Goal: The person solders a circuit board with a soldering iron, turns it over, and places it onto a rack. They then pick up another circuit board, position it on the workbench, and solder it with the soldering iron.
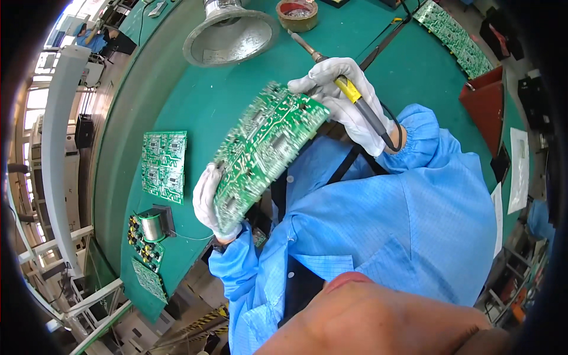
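Monitoring, I see left hand (205, 198) gripping circuit board (263, 151), right hand (346, 116) board and soldering iron (349, 90); hood (228, 44) ahead, spool (152, 228) left.

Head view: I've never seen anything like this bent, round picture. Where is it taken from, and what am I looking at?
There is no robot here, just a person in white gloves and a blue jacket. A wide fisheye camera on their head looks down, which is why straight edges curve.

The left hand holds the lower end of a green circuit board, which looks blurred. The right hand holds a soldering iron with a yellow band, and its fingertips appear to touch the board's upper end.

On the green table, to the left, lie a flat panel of boards and a spool of wire. At the top is a funnel-shaped metal hood.
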{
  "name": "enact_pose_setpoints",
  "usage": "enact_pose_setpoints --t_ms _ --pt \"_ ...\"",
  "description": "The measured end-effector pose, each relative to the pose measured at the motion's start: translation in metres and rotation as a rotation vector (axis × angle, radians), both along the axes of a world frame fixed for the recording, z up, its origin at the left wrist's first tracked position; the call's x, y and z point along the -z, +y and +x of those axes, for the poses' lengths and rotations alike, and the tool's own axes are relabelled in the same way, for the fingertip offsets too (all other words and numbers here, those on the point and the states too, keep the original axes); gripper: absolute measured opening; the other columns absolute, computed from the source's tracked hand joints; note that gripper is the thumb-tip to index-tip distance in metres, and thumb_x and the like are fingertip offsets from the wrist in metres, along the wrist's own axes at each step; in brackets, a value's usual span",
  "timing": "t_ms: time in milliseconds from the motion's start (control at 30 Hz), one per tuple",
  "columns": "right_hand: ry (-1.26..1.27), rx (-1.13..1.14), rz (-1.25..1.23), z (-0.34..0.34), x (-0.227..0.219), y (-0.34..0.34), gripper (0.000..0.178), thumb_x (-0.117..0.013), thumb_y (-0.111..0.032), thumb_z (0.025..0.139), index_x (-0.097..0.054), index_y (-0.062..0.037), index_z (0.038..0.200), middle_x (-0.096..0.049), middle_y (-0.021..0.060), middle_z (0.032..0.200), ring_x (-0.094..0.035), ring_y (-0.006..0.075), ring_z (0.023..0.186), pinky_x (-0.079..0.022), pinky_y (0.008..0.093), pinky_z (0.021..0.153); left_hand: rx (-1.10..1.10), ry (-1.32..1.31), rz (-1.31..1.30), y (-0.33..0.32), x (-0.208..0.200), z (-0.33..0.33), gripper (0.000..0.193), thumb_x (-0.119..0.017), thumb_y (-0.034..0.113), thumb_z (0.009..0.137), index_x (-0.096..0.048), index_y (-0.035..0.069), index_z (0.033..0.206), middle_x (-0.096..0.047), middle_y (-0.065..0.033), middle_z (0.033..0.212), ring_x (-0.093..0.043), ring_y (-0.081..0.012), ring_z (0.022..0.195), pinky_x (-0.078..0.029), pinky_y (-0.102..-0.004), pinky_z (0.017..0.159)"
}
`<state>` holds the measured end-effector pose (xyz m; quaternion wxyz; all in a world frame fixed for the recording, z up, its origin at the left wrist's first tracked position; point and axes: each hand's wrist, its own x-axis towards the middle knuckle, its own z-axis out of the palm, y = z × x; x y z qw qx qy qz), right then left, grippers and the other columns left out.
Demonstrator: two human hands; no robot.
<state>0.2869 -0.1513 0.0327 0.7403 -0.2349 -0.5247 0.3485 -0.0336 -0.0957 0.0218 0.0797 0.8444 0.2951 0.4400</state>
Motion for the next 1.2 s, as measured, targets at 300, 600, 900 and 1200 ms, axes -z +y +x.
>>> enact_pose_setpoints --t_ms 300,600,900,1200 --pt "-0.009 -0.116 -0.022 -0.001 0.000 0.001 0.030 -0.047 0.008 0.098 -0.044 -0.0026 0.126 -0.060 0.0271 0.127 -0.060 0.0330 0.124 -0.052 0.0437 0.103 -0.089 0.085 0.306 0.000 -0.001 -0.006 0.033 -0.074 0.011 0.081 -0.070 0.007 0.113 -0.064 -0.0180 0.127 -0.064 -0.0330 0.116 -0.052 -0.0385 0.092" --pt "-0.048 -0.050 -0.069 0.001 0.007 0.007 0.031 -0.050 0.007 0.096 -0.045 -0.0018 0.125 -0.063 0.0271 0.121 -0.064 0.0318 0.118 -0.053 0.0403 0.101 -0.066 0.057 0.291 -0.001 0.001 0.001 0.040 -0.071 0.024 0.089 -0.063 0.002 0.121 -0.064 -0.0203 0.126 -0.065 -0.0349 0.112 -0.054 -0.0416 0.093" --pt "-0.553 0.139 -0.288 0.013 -0.001 0.002 0.021 -0.055 -0.002 0.099 -0.057 -0.0012 0.120 -0.065 0.0092 0.114 -0.065 0.0142 0.100 -0.055 0.0325 0.090 -0.169 -0.126 -0.134 0.008 -0.006 0.007 0.025 -0.063 0.017 0.098 -0.065 -0.005 0.110 -0.070 -0.0193 0.112 -0.071 -0.0295 0.094 -0.056 -0.0363 0.085" --pt "-0.625 0.834 -0.440 0.144 -0.071 0.051 0.048 -0.048 -0.035 0.101 -0.059 0.0045 0.125 -0.069 0.0114 0.105 -0.067 0.0203 0.082 -0.054 0.0353 0.089 -0.432 0.138 -0.064 0.011 -0.010 -0.002 0.022 -0.060 0.018 0.099 -0.066 -0.002 0.107 -0.072 -0.0148 0.100 -0.069 -0.0303 0.090 -0.054 -0.0392 0.081"
